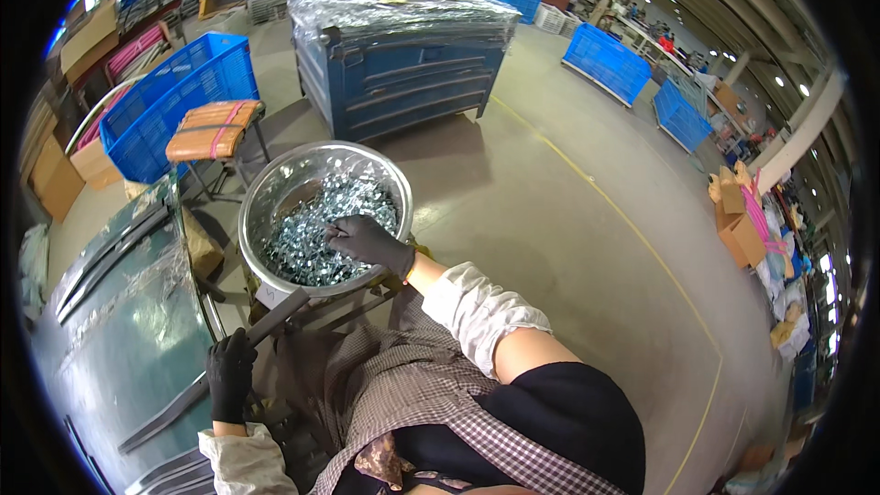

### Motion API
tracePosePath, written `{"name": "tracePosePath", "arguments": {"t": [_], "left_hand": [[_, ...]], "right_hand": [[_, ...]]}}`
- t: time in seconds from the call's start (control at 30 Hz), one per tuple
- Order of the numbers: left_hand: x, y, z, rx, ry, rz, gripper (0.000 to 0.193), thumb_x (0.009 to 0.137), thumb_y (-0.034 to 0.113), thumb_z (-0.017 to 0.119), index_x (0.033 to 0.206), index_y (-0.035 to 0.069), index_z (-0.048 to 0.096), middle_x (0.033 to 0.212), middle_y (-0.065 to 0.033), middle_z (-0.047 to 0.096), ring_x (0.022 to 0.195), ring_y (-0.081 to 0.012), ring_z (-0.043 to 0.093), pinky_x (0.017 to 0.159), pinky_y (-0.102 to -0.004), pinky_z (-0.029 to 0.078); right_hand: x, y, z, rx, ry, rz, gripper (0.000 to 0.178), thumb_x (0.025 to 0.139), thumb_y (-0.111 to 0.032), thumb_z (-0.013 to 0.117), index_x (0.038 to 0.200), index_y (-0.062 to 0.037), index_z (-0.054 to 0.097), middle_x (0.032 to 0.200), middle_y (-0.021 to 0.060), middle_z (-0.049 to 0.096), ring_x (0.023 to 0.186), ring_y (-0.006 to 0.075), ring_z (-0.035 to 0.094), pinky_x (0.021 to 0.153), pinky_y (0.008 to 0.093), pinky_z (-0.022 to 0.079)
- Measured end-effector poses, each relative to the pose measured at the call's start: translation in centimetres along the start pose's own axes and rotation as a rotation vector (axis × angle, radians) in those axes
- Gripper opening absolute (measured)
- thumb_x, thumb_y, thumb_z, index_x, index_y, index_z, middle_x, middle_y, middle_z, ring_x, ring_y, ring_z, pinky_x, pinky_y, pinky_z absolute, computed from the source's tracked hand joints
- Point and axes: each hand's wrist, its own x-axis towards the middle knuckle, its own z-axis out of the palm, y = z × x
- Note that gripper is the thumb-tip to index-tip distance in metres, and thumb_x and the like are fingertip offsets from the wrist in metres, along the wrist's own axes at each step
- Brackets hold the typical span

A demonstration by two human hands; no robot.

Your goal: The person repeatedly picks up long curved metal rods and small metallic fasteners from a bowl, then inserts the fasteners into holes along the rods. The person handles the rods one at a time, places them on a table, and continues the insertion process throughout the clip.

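Note:
My left hand [229, 368], in a black glove, is wrapped around a long dark grey strip [280, 314]. The strip slants over the table edge, and its upper end meets the near rim of a round steel bowl [273, 191]. Many small shiny metal pieces [344, 192] are heaped in that bowl; their exact kind is too small to tell. Over the heap is my right hand [374, 243], also black-gloved, its fingers curled together at the pieces. Whatever those fingertips pinch is hidden.
More dark strips [115, 261] lie on the green table [137, 330] at left. Beyond the bowl stand a stool [215, 128], a blue crate [179, 92] and a large blue metal bin [412, 82] under plastic wrap. A yellow line [632, 229] crosses the floor at right.

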Motion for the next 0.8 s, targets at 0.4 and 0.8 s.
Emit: {"name": "tracePosePath", "arguments": {"t": [0.4, 0.8], "left_hand": [[-2.0, 2.2, -1.3, 0.076, -0.096, 0.041, 0.047, 0.085, 0.018, 0.071, 0.129, 0.006, 0.06, 0.116, -0.0132, 0.068, 0.102, -0.0327, 0.064, 0.087, -0.0418, 0.049], [-2.2, 2.7, -2.9, 0.094, -0.112, -0.058, 0.037, 0.081, 0.016, 0.071, 0.116, 0.009, 0.064, 0.105, -0.0083, 0.069, 0.098, -0.0309, 0.063, 0.085, -0.0431, 0.047]], "right_hand": [[-9.3, -2.3, 3.2, 0.601, -0.111, 0.211, 0.017, 0.097, -0.014, 0.066, 0.109, -0.003, 0.07, 0.08, -0.0029, 0.063, 0.072, 0.0045, 0.056, 0.066, 0.0208, 0.046], [-9.7, -2.8, 3.5, 0.679, -0.154, 0.237, 0.02, 0.095, -0.013, 0.064, 0.109, -0.0004, 0.07, 0.081, -0.0013, 0.063, 0.073, 0.0072, 0.057, 0.067, 0.0243, 0.044]]}}
